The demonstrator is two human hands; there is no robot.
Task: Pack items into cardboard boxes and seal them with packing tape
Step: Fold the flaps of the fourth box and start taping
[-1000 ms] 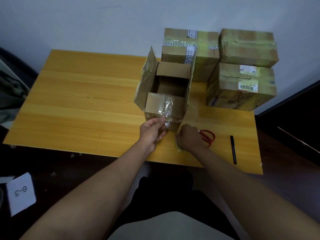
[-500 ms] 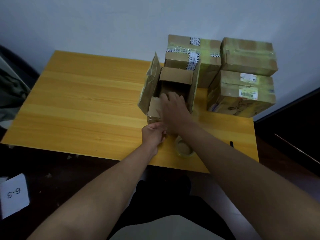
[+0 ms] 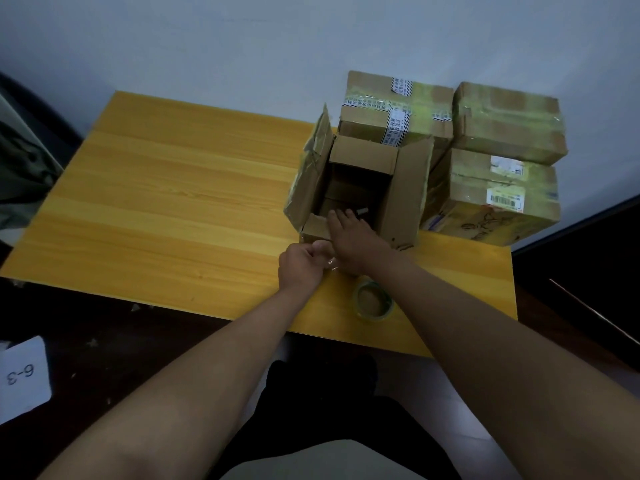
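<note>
**A:** Where is the open cardboard box point(image 3: 360, 188)?

**B:** On the right half of the yellow wooden table point(image 3: 166, 209), close to the person's edge, all four top flaps raised. The left flap is covered in clear tape and leans outward; the right flap stands tall against the stacked boxes beside it.

**A:** And the hands?

**B:** The right hand point(image 3: 356, 244) reaches over the near flap into the box, fingers extended downward, with a small dark item point(image 3: 362, 212) at the fingertips. Whether the fingers actually pinch it cannot be told. The left hand point(image 3: 301, 268) is at the box's near front face, fingers curled and pinching a crumpled piece of clear tape point(image 3: 330, 263) that hangs off the near flap.

**A:** What lies closest to the box?

**B:** A roll of packing tape point(image 3: 374, 301) lies flat on the table just in front of it, under the right forearm.

**A:** Beyond that?

**B:** Three sealed boxes. One with printed black-and-white tape point(image 3: 398, 109) stands directly behind the open box, against the pale wall. To its right, a taped box point(image 3: 509, 123) sits on top of a labelled box point(image 3: 491, 202) carrying a barcode sticker.

**A:** Anything off the table?

**B:** A white card point(image 3: 22, 375) marked "6-3" lies on the dark floor at lower left.
</note>
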